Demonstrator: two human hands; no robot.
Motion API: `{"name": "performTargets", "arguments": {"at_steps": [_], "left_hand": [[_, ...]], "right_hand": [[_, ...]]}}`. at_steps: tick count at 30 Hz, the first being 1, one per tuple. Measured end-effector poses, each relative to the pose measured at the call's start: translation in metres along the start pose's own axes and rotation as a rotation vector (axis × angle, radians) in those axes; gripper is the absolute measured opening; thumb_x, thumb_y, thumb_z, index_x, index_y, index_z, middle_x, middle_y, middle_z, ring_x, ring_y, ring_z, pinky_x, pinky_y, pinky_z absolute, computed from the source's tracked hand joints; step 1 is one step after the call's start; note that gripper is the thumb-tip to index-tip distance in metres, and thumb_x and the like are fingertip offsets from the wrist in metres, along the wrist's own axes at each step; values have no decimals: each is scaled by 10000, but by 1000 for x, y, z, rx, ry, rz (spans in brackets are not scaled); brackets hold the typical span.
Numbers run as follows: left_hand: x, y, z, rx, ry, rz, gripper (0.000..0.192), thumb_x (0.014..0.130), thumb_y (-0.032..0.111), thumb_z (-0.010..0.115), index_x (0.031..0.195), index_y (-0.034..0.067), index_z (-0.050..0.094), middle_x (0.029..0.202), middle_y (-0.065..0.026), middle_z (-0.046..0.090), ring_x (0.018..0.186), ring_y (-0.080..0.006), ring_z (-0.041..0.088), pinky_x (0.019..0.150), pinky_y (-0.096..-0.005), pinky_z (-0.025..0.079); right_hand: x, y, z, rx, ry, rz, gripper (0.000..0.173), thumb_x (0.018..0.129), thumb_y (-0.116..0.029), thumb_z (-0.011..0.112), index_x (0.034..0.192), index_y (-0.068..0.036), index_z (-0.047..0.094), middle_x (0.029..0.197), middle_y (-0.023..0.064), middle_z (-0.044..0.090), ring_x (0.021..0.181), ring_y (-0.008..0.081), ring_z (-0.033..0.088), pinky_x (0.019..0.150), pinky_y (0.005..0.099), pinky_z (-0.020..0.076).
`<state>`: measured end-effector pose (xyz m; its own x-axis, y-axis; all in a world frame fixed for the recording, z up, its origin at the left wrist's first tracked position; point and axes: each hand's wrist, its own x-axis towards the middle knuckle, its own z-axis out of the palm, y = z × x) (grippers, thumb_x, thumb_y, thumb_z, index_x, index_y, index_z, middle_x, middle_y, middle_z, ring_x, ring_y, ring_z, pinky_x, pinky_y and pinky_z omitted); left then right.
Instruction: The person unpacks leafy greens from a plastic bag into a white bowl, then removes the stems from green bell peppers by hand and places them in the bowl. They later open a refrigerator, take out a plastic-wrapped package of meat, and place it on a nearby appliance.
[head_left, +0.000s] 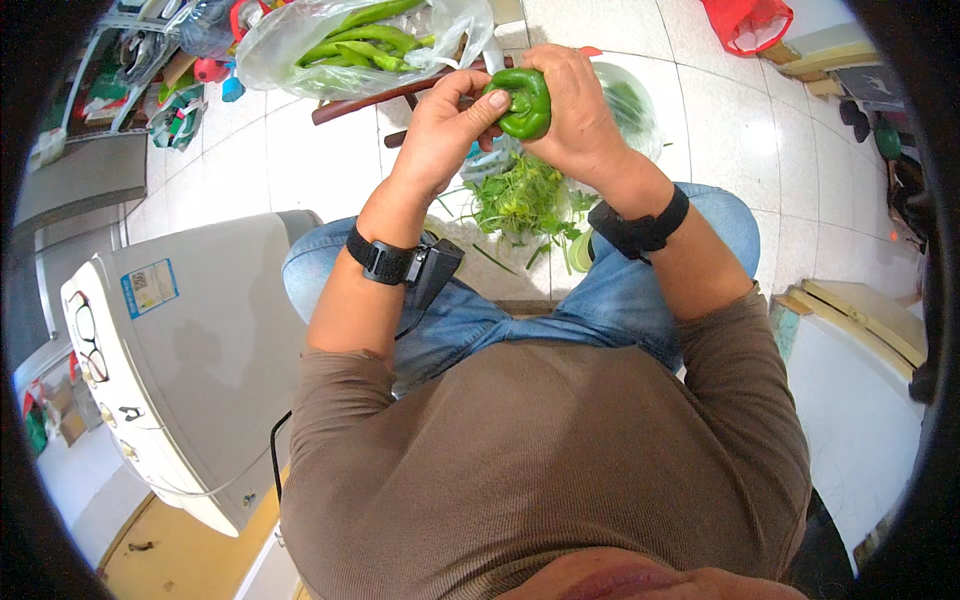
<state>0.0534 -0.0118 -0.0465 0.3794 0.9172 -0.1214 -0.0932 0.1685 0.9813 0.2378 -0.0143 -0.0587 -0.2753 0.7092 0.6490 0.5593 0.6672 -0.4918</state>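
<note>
A green bell pepper is up in front of me between both hands, one dimpled end turned toward me. My right hand wraps its far right side. From the left, my left hand grips it, the thumb pressing near the dimple and the fingers partly hidden beneath. Below the hands, a heap of leafy green trimmings lies on the floor between my feet. Behind my right hand stands a pale round container with something green in it, partly covered by clear plastic.
A clear plastic bag of long green peppers rests on a dark red wooden stool. To my left stands a white appliance with eyeglasses on it. A red bag sits far right on the tiled floor.
</note>
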Motion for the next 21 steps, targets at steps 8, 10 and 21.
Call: {"name": "performTargets", "arguments": {"at_steps": [8, 10, 21], "left_hand": [[0, -10, 11, 730, 282, 414, 244, 855, 109, 652, 1069, 11, 590, 837, -95, 594, 697, -226, 582, 629, -321, 483], [-1, -11, 16, 1039, 348, 573, 228, 810, 57, 661, 1023, 24, 586, 861, -152, 563, 763, -328, 582, 672, -390, 489], [-3, -6, 7, 1270, -20, 167, 223, 879, 227, 601, 854, 19, 525, 805, -197, 617, 748, -407, 612, 648, -489, 487]], "right_hand": [[-8, 1, 5, -158, -85, 63, 574, 595, -122, 751, 1104, -76, 490, 1143, 124, 530, 1093, 327, 497, 840, 450, 400], [-11, 0, 7, -236, -120, 97, 586, 587, -107, 743, 1115, -86, 491, 1169, 104, 525, 1121, 306, 487, 799, 458, 391], [-18, 1, 10, -340, -230, 90, 552, 587, -145, 760, 1084, -91, 525, 1063, 68, 526, 1035, 281, 504, 721, 461, 407]]}}
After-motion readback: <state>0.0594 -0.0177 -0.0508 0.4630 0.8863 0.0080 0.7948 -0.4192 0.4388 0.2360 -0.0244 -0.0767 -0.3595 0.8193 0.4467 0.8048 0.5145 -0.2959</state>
